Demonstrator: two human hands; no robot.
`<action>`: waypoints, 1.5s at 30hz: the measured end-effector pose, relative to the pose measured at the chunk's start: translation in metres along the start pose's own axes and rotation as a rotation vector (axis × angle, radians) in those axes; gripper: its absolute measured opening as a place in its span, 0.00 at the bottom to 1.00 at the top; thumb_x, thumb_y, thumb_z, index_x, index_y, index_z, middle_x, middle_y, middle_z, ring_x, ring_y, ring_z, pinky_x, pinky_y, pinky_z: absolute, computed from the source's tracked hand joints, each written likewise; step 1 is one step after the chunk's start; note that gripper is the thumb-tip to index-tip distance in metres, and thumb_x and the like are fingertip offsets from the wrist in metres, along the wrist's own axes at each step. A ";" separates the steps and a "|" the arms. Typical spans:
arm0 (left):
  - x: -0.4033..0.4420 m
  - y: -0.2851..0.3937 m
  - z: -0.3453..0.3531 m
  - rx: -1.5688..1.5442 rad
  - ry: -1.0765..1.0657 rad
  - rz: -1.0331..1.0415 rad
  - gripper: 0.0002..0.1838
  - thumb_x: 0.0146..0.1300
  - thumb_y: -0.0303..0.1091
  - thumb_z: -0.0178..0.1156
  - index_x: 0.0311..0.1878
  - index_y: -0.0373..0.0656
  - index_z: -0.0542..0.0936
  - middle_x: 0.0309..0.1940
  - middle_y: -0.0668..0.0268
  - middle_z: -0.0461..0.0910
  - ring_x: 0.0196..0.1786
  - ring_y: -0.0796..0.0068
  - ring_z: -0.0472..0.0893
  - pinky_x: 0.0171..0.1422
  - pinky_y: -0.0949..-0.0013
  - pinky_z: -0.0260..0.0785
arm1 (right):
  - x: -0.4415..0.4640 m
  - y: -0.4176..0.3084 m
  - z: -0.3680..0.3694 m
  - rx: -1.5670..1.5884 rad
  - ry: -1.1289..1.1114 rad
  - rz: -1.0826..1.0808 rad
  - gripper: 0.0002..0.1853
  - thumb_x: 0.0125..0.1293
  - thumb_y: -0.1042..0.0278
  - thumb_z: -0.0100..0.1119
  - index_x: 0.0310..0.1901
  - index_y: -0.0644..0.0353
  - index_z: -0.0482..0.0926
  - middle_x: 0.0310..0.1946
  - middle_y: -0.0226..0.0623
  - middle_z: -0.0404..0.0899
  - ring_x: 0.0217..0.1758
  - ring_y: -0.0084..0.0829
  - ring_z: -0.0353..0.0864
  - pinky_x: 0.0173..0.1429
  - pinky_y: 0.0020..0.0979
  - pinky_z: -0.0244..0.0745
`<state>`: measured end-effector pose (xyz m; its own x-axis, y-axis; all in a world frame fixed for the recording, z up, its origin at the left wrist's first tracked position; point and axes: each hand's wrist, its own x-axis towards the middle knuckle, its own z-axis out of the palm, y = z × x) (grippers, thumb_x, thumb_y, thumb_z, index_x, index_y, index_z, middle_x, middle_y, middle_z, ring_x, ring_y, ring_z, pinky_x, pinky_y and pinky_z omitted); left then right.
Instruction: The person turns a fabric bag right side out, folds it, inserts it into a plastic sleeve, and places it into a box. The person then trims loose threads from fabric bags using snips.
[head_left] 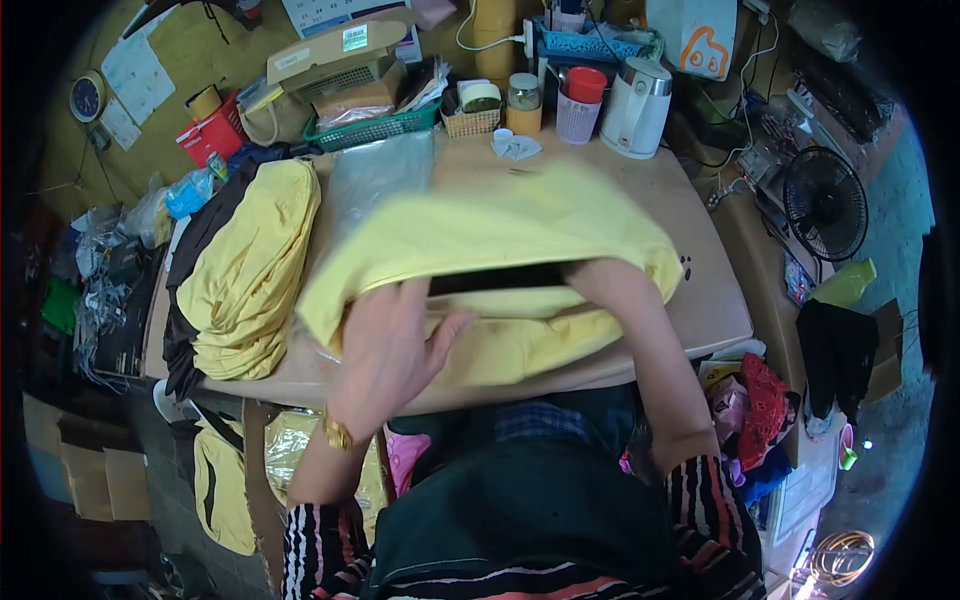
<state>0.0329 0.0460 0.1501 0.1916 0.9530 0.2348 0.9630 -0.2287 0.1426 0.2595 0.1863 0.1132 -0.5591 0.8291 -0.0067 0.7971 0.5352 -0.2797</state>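
A yellow garment is raised over the front of the table, its upper part smeared by motion. Its hem gapes toward me, and dark inside shows through the gap. At the left end of this opening, my left hand grips the fabric; the fingertips are tucked into the cloth and the thumb stays outside. My right hand has hold of the right end, with its fingers mostly hidden inside the fabric. To the left lies a stack of folded yellow garments beside dark cloth.
Clear plastic bags lie on the tan table behind the garment. Baskets, jars and a white kettle line its back edge. A black fan stands at right. An open carton with bagged yellow items sits below.
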 end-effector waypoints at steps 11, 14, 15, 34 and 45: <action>-0.010 0.011 0.099 -0.126 -0.081 -0.136 0.15 0.62 0.34 0.54 0.46 0.31 0.77 0.32 0.46 0.80 0.39 0.45 0.80 0.47 0.51 0.72 | -0.023 -0.022 0.071 -0.052 -0.031 -0.183 0.21 0.62 0.60 0.52 0.54 0.60 0.78 0.56 0.49 0.77 0.62 0.48 0.73 0.67 0.44 0.64; -0.024 0.013 0.154 -0.283 0.070 0.064 0.17 0.56 0.29 0.52 0.47 0.31 0.78 0.41 0.44 0.81 0.48 0.44 0.79 0.56 0.51 0.69 | -0.066 -0.044 0.135 -0.003 0.302 -0.354 0.18 0.61 0.60 0.56 0.47 0.64 0.81 0.52 0.55 0.76 0.59 0.51 0.74 0.65 0.47 0.65; -0.022 0.014 0.163 -0.289 0.057 0.065 0.17 0.56 0.29 0.52 0.47 0.31 0.78 0.41 0.44 0.81 0.48 0.44 0.79 0.56 0.51 0.69 | -0.079 -0.044 0.156 -0.033 0.241 -0.330 0.18 0.60 0.60 0.59 0.45 0.65 0.81 0.49 0.56 0.77 0.56 0.50 0.76 0.63 0.46 0.67; -0.002 0.011 0.181 -0.141 -0.087 0.175 0.15 0.59 0.33 0.53 0.46 0.37 0.81 0.41 0.51 0.82 0.44 0.50 0.80 0.54 0.52 0.70 | -0.093 -0.040 0.160 0.115 0.122 -0.309 0.21 0.65 0.54 0.56 0.45 0.68 0.80 0.48 0.48 0.76 0.55 0.46 0.74 0.64 0.44 0.62; -0.001 0.022 0.175 -0.190 0.123 0.185 0.13 0.57 0.27 0.51 0.42 0.34 0.81 0.38 0.47 0.81 0.43 0.46 0.79 0.54 0.52 0.70 | -0.091 -0.036 0.160 0.160 -0.059 -0.282 0.18 0.67 0.57 0.54 0.51 0.61 0.78 0.49 0.46 0.76 0.53 0.46 0.77 0.57 0.47 0.69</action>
<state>0.0869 0.0749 -0.0154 0.3250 0.8630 0.3867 0.8589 -0.4405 0.2612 0.2447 0.0658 -0.0293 -0.7687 0.6385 0.0379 0.5658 0.7063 -0.4255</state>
